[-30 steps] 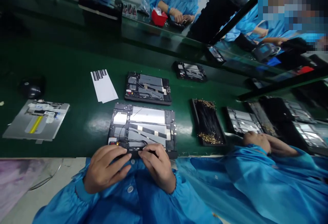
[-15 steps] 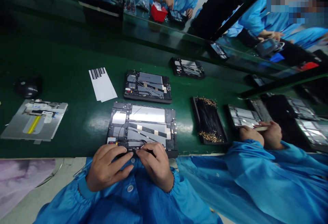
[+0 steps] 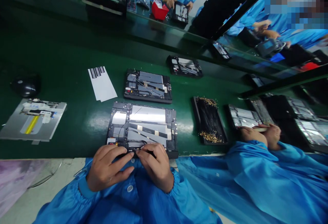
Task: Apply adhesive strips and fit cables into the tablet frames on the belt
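fingertips [image 3: 131, 155] are a touch closer together than a second ago, so work's staying at the near edge of the uncovered device [image 3: 147, 114] on the desk [image 3: 87, 143]. right hand [image 3: 157, 166] grip's pinched, can't tell on what; left hand [image 3: 106, 167] is loosely spread, nothing visible held. device sits insides-up, long axis left-right.

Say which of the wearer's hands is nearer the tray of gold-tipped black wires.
Right. The right hand is at the near edge of the open device, left of the tray; the left hand is at the same edge, farther left.
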`<act>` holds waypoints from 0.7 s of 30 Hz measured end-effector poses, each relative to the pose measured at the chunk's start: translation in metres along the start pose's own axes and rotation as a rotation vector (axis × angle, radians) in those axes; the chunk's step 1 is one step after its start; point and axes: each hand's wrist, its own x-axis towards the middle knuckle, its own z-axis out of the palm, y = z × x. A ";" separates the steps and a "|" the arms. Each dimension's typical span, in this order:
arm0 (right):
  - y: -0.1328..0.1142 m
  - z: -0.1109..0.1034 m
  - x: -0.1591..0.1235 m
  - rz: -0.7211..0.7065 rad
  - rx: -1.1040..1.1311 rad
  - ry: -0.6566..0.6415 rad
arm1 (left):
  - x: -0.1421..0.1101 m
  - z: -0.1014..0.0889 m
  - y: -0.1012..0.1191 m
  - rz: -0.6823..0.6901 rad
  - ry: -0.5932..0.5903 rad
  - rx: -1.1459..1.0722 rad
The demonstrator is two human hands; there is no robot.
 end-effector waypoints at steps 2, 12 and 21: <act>0.001 0.000 -0.001 0.002 -0.005 -0.011 | 0.003 0.000 0.000 0.005 -0.003 0.030; 0.004 -0.008 -0.009 -0.097 0.069 0.084 | 0.009 -0.001 0.002 0.011 -0.011 0.036; 0.004 -0.003 -0.008 -0.137 -0.055 0.018 | 0.007 0.002 0.002 -0.002 -0.005 0.039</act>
